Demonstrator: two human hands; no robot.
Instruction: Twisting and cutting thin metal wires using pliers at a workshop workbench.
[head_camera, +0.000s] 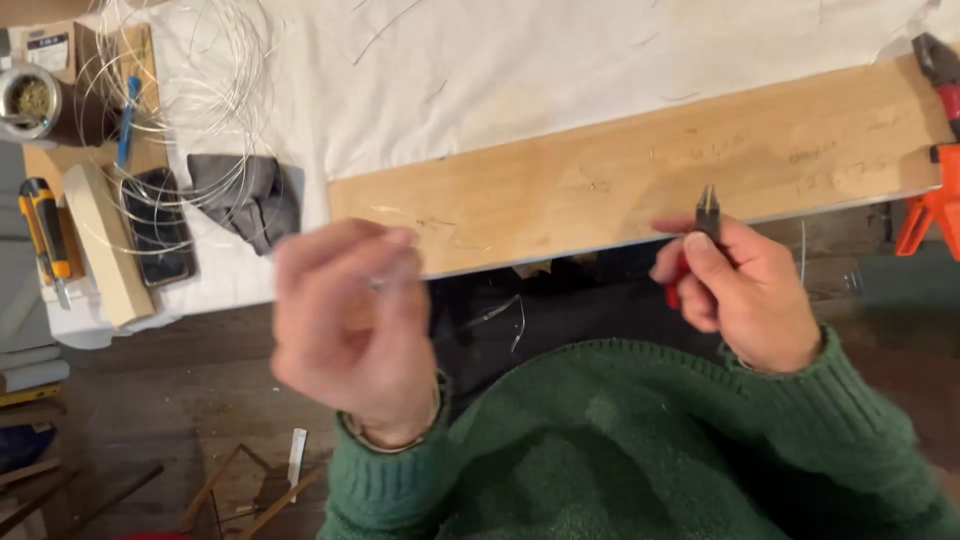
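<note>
My right hand grips small red-handled pliers, their dark jaws pointing up over the near edge of a long wooden board. My left hand is raised and blurred, fingers pinched together near a thin, pale bit of wire; what exactly it pinches is too blurred to make out. Both arms wear green knit sleeves.
A coil of thin silver wire lies at the back left on white cloth, over a phone, a grey rag and a wooden block. A yellow screwdriver and metal cup sit far left. An orange clamp holds the board's right end.
</note>
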